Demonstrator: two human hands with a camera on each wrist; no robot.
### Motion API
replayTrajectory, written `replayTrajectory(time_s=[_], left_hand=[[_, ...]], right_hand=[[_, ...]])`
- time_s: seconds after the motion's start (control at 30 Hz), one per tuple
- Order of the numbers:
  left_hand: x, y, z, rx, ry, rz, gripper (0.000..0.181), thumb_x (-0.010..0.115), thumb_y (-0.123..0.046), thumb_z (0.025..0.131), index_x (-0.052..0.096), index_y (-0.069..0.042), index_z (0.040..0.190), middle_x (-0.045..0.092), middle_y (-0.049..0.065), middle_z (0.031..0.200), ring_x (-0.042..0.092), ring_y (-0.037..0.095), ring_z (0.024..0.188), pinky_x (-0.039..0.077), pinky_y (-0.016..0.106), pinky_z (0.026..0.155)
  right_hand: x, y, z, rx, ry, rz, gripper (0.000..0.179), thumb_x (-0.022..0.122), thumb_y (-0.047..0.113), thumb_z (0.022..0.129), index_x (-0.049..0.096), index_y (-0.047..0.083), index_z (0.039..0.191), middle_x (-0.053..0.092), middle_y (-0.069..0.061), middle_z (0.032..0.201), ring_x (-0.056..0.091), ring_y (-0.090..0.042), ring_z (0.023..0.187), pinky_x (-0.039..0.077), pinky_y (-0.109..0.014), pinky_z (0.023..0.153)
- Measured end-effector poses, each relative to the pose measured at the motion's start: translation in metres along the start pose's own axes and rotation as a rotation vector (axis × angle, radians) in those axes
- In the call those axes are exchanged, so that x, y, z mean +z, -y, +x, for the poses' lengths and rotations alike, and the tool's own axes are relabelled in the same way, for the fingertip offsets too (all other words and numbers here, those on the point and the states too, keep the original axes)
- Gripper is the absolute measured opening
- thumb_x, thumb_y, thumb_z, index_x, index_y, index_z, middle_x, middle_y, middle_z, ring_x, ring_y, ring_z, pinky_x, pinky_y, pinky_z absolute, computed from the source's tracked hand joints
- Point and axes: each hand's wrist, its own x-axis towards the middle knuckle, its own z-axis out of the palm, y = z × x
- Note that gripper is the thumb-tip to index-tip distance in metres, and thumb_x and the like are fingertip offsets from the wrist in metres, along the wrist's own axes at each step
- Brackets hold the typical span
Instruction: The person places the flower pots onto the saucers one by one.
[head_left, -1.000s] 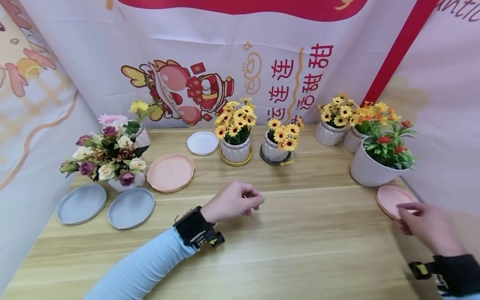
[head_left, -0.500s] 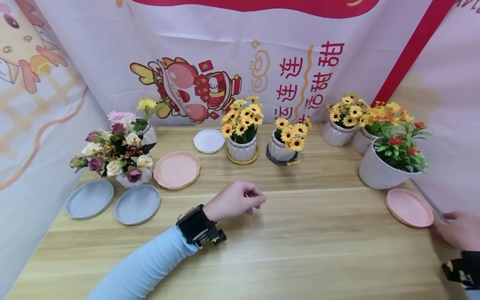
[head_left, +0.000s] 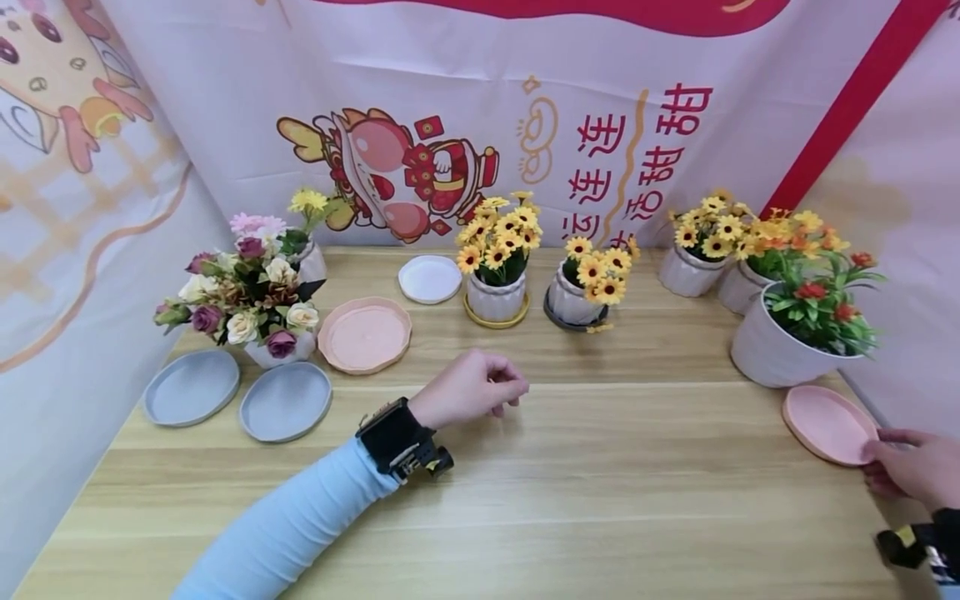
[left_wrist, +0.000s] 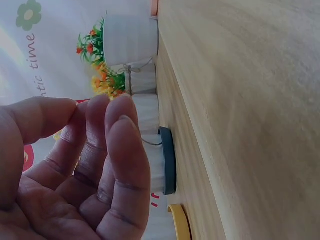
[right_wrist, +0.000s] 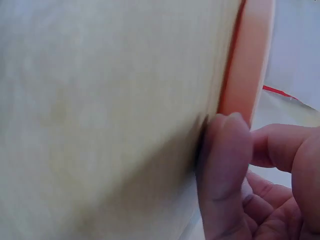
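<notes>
At the table's right side lies a pink plant saucer (head_left: 828, 425), and my right hand (head_left: 918, 467) pinches its near right rim. The right wrist view shows the fingers (right_wrist: 225, 165) and thumb on either side of the saucer's edge (right_wrist: 245, 65), close to the tabletop. My left hand (head_left: 472, 387) hovers over the middle of the table, fingers loosely curled with nothing in them. Just behind the pink saucer stands a large white pot (head_left: 787, 342) with a red-flowered plant (head_left: 817, 308).
Yellow daisies stand in pots on a yellow saucer (head_left: 497, 321) and a dark saucer (head_left: 573, 323). Two blue-grey saucers (head_left: 287, 402), a peach saucer (head_left: 365, 335) and a white saucer (head_left: 430, 279) lie leftward, beside a rose pot (head_left: 281, 350). Behind hangs a printed cloth (head_left: 450, 50).
My right hand has gone from over the pink saucer to its right side and now pinches the rim. The view has shifted left; my left hand keeps its loose curl.
</notes>
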Motion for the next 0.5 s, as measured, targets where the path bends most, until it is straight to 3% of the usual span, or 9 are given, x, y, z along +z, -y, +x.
replayTrajectory(time_s=[0.13, 0.3, 0.4, 0.5], left_hand=[[0.000, -0.001, 0.002, 0.004, 0.007, -0.001, 0.019, 0.066, -0.017, 0.097, 0.071, 0.001, 0.098, 0.068, 0.003, 0.080, 0.068, 0.021, 0.064, 0.061, 0.035, 0.060], [0.001, -0.002, 0.003, 0.001, 0.018, -0.014, 0.018, 0.066, -0.016, 0.097, 0.071, 0.002, 0.098, 0.068, 0.003, 0.080, 0.068, 0.021, 0.064, 0.062, 0.042, 0.063], [0.003, -0.003, 0.003, 0.000, 0.022, -0.018, 0.019, 0.066, -0.016, 0.097, 0.072, 0.002, 0.099, 0.069, 0.003, 0.079, 0.067, 0.021, 0.064, 0.062, 0.043, 0.063], [0.005, -0.002, 0.005, -0.008, 0.032, -0.025, 0.021, 0.066, -0.017, 0.097, 0.072, 0.003, 0.101, 0.070, 0.003, 0.078, 0.067, 0.021, 0.063, 0.062, 0.041, 0.062]], right_hand=[[0.003, -0.008, 0.001, -0.031, -0.023, -0.010, 0.054, 0.049, -0.002, 0.093, 0.027, -0.023, 0.137, 0.059, -0.007, 0.054, 0.062, -0.022, 0.048, 0.059, -0.036, 0.046], [0.006, 0.000, -0.021, -0.011, -0.037, -0.061, 0.051, 0.050, 0.000, 0.095, 0.032, -0.022, 0.137, 0.061, -0.009, 0.059, 0.062, -0.025, 0.052, 0.058, -0.035, 0.046], [0.009, 0.016, -0.042, -0.019, 0.000, -0.102, 0.050, 0.051, 0.004, 0.098, 0.034, -0.021, 0.137, 0.062, -0.010, 0.064, 0.062, -0.026, 0.057, 0.059, -0.035, 0.049], [0.012, 0.037, -0.063, -0.079, 0.084, -0.166, 0.052, 0.052, 0.010, 0.100, 0.034, -0.021, 0.137, 0.064, -0.010, 0.070, 0.062, -0.025, 0.061, 0.060, -0.035, 0.054]])
